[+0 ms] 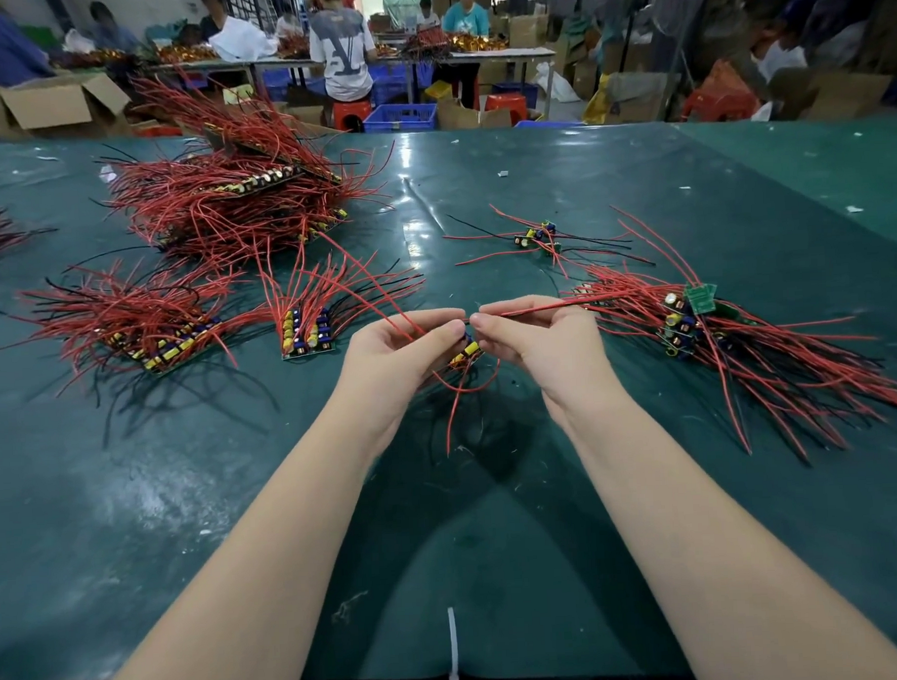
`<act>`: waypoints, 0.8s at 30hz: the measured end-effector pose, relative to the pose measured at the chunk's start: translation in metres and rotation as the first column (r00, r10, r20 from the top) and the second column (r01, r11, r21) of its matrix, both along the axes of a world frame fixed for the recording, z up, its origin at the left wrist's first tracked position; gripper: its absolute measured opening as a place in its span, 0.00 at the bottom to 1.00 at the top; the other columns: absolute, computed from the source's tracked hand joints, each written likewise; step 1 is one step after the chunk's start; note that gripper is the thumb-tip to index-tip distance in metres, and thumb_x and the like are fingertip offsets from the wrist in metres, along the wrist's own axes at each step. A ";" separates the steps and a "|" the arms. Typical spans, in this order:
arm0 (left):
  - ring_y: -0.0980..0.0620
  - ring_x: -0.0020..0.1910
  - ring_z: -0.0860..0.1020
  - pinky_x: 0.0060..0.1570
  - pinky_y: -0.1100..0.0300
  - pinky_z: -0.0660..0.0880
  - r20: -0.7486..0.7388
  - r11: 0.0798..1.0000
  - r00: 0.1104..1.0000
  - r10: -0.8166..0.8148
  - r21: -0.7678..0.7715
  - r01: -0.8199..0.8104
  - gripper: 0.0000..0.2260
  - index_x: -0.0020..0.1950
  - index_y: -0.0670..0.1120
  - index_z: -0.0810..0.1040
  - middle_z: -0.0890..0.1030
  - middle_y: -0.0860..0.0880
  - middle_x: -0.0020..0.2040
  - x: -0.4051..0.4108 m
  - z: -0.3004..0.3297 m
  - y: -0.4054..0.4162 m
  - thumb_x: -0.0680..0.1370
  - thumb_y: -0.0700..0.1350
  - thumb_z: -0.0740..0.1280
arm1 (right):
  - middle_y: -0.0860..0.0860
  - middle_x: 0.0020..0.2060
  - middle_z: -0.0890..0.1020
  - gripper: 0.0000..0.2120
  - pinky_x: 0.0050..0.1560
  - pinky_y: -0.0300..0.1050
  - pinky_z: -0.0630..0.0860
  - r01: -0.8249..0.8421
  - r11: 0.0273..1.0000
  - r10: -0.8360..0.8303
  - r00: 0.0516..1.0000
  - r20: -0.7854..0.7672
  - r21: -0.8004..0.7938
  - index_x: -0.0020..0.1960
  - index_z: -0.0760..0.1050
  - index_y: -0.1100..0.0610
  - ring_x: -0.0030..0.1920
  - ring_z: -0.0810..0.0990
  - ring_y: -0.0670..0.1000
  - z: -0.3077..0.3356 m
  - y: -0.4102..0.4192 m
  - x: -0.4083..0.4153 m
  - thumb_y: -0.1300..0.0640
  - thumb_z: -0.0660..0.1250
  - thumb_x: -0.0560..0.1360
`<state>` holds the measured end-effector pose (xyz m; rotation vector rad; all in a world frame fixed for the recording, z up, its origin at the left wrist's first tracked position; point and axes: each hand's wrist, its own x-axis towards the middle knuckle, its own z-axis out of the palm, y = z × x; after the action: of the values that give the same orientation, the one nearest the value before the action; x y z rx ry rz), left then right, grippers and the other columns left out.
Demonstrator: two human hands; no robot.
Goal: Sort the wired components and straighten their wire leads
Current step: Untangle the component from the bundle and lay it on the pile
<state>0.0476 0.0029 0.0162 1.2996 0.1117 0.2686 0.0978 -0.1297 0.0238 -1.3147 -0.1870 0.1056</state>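
The counter point(495, 517) wears a dark green sheet, glossy and creased, scuffed pale in patches and throwing back the ceiling lights. The wire leads point(256, 214) have smooth red and black plastic-looking insulation. The small circuit boards point(700, 298) look matt green. A white plastic cable tie point(452, 643) lies at the near edge. The boxes point(50, 105) behind look like plain brown cardboard.
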 end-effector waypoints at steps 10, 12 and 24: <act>0.57 0.36 0.82 0.44 0.69 0.78 0.048 0.963 0.999 0.017 -0.268 -0.004 0.05 0.47 0.38 0.80 0.84 0.49 0.37 0.003 0.008 0.004 0.77 0.32 0.65 | 0.56 0.34 0.84 0.02 0.35 0.34 0.79 -0.192 0.914 0.277 0.939 -0.202 0.357 0.45 0.80 0.65 0.33 0.84 0.48 0.011 -0.003 0.001 0.66 0.69 0.74; 0.57 0.36 0.82 0.44 0.69 0.78 0.045 0.966 0.999 0.024 -0.257 -0.012 0.05 0.47 0.38 0.80 0.84 0.49 0.37 0.003 0.008 0.005 0.77 0.32 0.65 | 0.55 0.35 0.84 0.04 0.36 0.35 0.79 -0.191 0.924 0.259 0.950 -0.175 0.330 0.45 0.81 0.64 0.34 0.84 0.48 0.011 -0.003 0.001 0.64 0.68 0.75; 0.54 0.36 0.83 0.40 0.68 0.78 0.000 0.976 0.999 0.037 -0.215 -0.036 0.05 0.46 0.38 0.80 0.84 0.48 0.36 0.002 0.008 0.004 0.76 0.31 0.66 | 0.53 0.36 0.84 0.08 0.35 0.35 0.79 0.044 0.930 0.019 0.985 -0.169 0.364 0.46 0.81 0.59 0.32 0.81 0.46 0.016 -0.010 0.006 0.59 0.64 0.79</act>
<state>0.0492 0.0065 0.0244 1.0825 0.1575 0.2826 0.1034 -0.1402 0.0403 -0.9271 -0.0483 0.1633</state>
